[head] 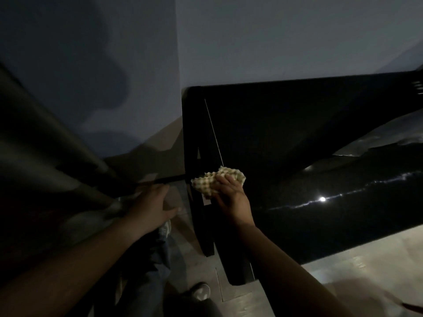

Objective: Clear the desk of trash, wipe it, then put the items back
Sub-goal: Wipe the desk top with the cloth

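Observation:
The room is dim. A glossy black desk point(320, 179) fills the right half of the view. My right hand point(231, 195) grips a crumpled cream checkered cloth point(217, 180) and holds it against the desk's left end. My left hand point(151, 207) hangs in the air left of the desk, above the floor, fingers straight and spread, holding nothing.
A dark curtain point(41, 168) hangs along the left. Pale walls point(274, 42) meet in a corner behind the desk. My legs and light shoes point(201, 291) stand on a tiled floor point(343, 266). A lamp glare point(322, 199) reflects on the desk top.

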Demonstrator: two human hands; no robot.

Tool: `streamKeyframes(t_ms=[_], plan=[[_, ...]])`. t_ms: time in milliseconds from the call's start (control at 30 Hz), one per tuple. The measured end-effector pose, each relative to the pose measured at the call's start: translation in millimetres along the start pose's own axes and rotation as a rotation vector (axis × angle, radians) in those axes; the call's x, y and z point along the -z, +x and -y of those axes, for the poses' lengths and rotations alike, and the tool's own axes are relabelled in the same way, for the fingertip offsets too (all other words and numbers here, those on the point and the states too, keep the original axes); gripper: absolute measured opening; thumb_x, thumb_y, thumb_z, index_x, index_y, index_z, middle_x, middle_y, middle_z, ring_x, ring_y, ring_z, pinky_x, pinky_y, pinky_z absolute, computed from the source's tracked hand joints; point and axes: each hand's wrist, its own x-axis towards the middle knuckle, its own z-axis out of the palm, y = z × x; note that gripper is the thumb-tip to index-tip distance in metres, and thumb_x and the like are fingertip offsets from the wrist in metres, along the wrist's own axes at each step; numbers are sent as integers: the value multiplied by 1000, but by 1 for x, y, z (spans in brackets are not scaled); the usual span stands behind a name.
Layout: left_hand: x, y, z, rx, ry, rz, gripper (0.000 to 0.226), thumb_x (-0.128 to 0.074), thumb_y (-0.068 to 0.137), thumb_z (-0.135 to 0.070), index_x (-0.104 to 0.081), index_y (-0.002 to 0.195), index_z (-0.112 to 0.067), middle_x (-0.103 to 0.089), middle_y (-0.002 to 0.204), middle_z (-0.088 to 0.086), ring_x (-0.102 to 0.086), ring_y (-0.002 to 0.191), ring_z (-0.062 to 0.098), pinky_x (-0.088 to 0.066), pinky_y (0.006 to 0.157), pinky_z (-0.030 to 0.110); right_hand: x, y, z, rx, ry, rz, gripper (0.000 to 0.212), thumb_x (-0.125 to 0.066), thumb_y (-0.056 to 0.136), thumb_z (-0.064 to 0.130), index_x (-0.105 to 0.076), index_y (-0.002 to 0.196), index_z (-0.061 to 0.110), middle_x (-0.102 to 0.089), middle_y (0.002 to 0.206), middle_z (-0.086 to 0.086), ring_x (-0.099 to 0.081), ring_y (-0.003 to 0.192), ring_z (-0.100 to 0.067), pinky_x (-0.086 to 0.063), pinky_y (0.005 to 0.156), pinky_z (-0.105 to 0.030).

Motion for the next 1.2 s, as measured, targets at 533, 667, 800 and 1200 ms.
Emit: streamKeyframes(t_ms=[533,667,800,1200], plan=[[-12,-38,-17,-22,64,115,71,-66,85,-45,-40,141,-10,-40,146,10,-37,134,24,-32,104,27,5,-90,-1,-73,-34,-6,36,-50,89,40,-67,116,24,-54,138,6,-39,136,-15,-35,109,-40],[-15,-41,-18,-62,86,154,73,-66,85,-44,-39,141,-7,-40,147,11,-36,135,24,-29,105,26,3,-114,7,-141,-50,-34,34,-50,88,40,-66,116,29,-52,139,9,-38,135,-14,-29,107,-34],[-19,-47,-13,-79,99,200,71,-67,83,-46,-43,138,-7,-43,143,11,-41,131,24,-34,103,28,3,-138,14,-161,-75,-75,30,-55,88,35,-67,114,27,-55,136,6,-39,132,-12,-29,107,-31],[-25,-71,-13,-137,131,319,75,-64,85,-48,-35,144,-10,-36,147,10,-37,134,24,-33,104,28,5,-221,29,-319,-128,-137,26,-58,84,25,-70,106,19,-61,126,-2,-47,117,-13,-39,93,-24]])
